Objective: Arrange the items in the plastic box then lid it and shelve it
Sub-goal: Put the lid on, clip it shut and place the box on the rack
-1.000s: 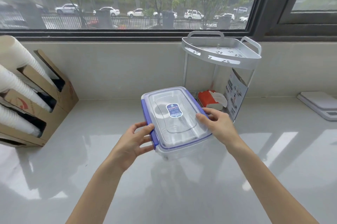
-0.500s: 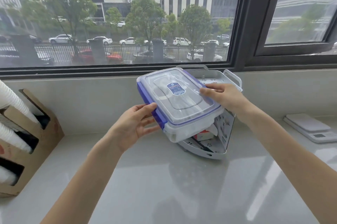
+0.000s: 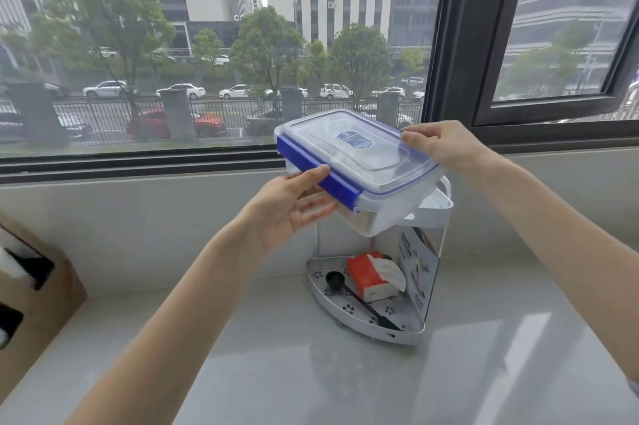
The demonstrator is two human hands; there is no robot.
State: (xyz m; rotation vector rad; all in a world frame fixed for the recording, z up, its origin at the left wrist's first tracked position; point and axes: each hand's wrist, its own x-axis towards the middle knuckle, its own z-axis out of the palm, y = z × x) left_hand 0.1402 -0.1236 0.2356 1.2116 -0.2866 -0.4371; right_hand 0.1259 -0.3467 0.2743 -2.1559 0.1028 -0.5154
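A clear plastic box (image 3: 387,213) with a blue-clipped clear lid (image 3: 359,151) is held in the air, tilted, over the top tier (image 3: 437,205) of a white two-tier corner shelf. My left hand (image 3: 290,206) grips its near-left side under the blue clip. My right hand (image 3: 442,147) holds the far-right edge of the lid. The box's far corner covers most of the top tier; whether it touches the tier I cannot tell. What lies inside the box is hard to make out.
The shelf's bottom tier (image 3: 349,320) holds a red tissue pack (image 3: 371,277), a black spoon (image 3: 349,293) and a printed card (image 3: 416,258). A cardboard cup holder (image 3: 38,289) stands at the left on the grey counter (image 3: 276,355). The window wall is directly behind.
Both hands have lifted the lidded box from counter height up and to the right, over the shelf's top tier. The view has tilted upward.
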